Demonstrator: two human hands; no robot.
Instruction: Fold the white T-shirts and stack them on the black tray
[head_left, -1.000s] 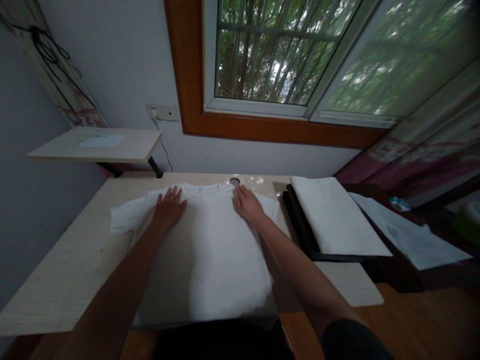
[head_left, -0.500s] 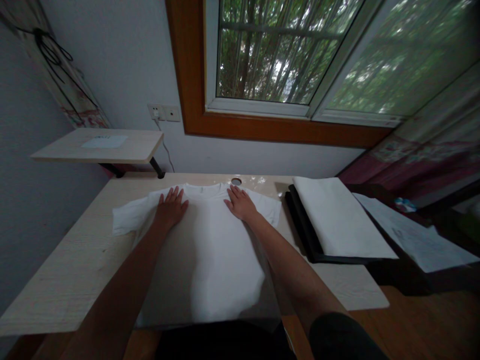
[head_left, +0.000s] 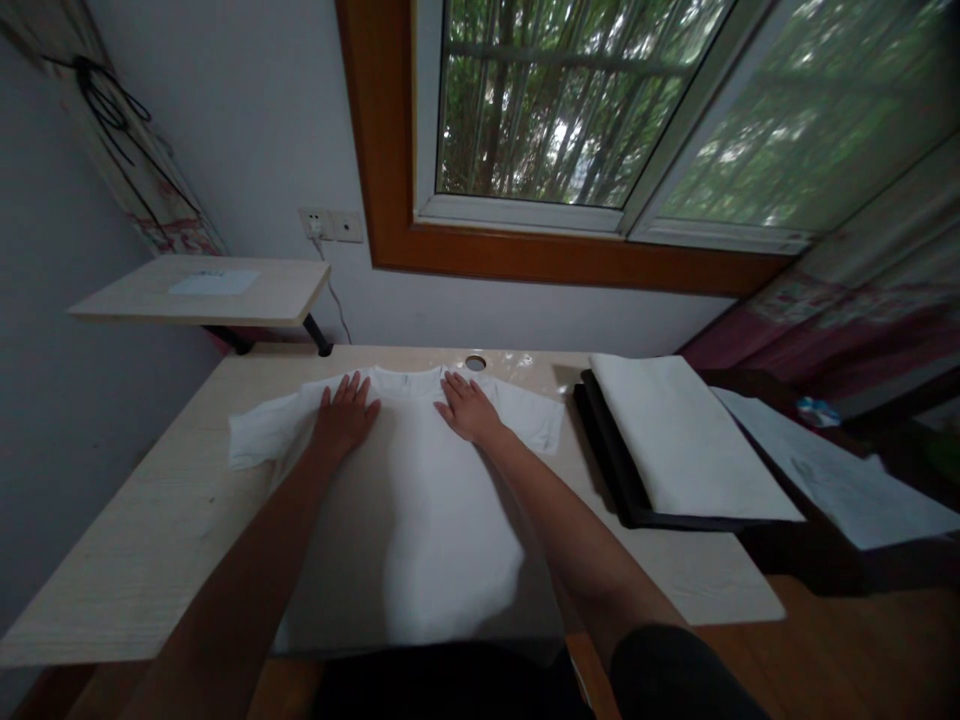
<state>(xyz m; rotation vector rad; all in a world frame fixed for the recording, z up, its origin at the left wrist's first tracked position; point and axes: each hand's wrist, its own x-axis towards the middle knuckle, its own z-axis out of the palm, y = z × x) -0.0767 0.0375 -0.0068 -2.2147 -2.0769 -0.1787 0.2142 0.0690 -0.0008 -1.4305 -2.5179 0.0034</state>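
A white T-shirt (head_left: pixel 420 500) lies spread flat on the pale wooden desk (head_left: pixel 135 530), its collar toward the wall and its hem at the near edge. My left hand (head_left: pixel 346 412) rests flat on the left shoulder area of the shirt, fingers stretched out toward the wall. On the other side of the collar, my right hand (head_left: pixel 469 407) presses flat on the cloth, its fingers extended and thumb apart. Both short sleeves lie out to the sides. Neither hand grips the fabric. My forearms cover parts of the shirt's sides.
Right of the shirt lies a black folded stack (head_left: pixel 607 450) with a white sheet (head_left: pixel 690 435) on top. Loose paper (head_left: pixel 832 460) sits farther right. A small raised shelf (head_left: pixel 277 290) stands at the back left. Behind the desk are a socket (head_left: pixel 330 225) and a window.
My right hand has slid left over the shirt, closer to the collar. My left hand stays in nearly the same place on the cloth. The view has shifted slightly.
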